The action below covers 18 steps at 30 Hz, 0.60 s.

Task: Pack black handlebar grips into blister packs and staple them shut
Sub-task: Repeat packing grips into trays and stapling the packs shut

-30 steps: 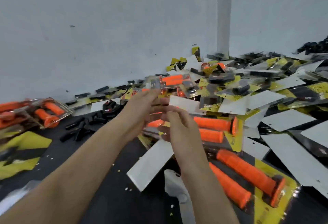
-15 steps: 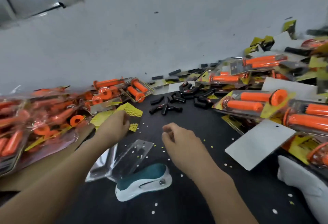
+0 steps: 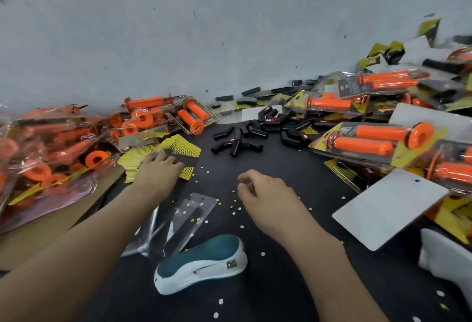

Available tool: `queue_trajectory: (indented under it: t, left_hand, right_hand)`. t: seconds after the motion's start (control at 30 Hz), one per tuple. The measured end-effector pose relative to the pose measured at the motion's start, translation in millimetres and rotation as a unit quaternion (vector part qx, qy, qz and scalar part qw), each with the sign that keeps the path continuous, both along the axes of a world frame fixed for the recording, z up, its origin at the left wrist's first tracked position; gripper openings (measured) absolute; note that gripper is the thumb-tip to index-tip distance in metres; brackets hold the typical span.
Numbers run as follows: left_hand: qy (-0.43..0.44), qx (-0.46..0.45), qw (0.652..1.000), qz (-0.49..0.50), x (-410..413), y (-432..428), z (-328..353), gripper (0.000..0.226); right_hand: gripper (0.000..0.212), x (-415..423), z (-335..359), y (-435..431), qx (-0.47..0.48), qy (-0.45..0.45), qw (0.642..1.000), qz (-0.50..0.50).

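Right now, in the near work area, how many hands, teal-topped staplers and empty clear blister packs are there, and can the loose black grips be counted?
hands: 2 (left hand on yellow cards, right hand holding nothing)
teal-topped stapler: 1
empty clear blister pack: 1
loose black grips: overlapping heap, no exact count
total counted: 4

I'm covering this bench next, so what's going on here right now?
A person is packing at a black table. Their left hand rests on a stack of yellow backing cards; the right hand hovers over the table, fingers loosely curled, apparently holding nothing. A clear blister pack and a stapler lie near them, loose black pieces sit further back, and packs of orange grips are piled on both sides.
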State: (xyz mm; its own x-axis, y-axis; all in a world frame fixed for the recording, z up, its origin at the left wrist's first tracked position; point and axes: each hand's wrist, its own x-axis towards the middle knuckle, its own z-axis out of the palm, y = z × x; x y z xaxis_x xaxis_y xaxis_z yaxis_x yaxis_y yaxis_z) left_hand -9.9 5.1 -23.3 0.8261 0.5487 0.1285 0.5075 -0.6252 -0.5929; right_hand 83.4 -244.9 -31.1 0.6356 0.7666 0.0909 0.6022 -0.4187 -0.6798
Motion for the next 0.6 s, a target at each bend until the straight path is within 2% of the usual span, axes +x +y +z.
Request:
queue_trajectory:
  t: [0.4, 0.5, 0.6]
  left_hand:
    - [0.033, 0.045, 0.998, -0.032, 1.6, -2.1, -1.5, 0.035]
    - [0.000, -0.003, 1.000, -0.031, -2.2, -3.3, -1.3, 0.039]
    - [-0.073, -0.043, 0.996, -0.031, -10.3, -6.9, 3.9, 0.034]
  right_hand:
    - [0.032, 4.0, -3.5, 0.3, -0.010, 0.007, 1.000, 0.002]
    - [0.032, 3.1, -5.0, 1.3, -0.011, 0.005, 1.000, 0.008]
    - [0.032, 3.3, -6.2, 3.3, -0.017, 0.003, 1.000, 0.010]
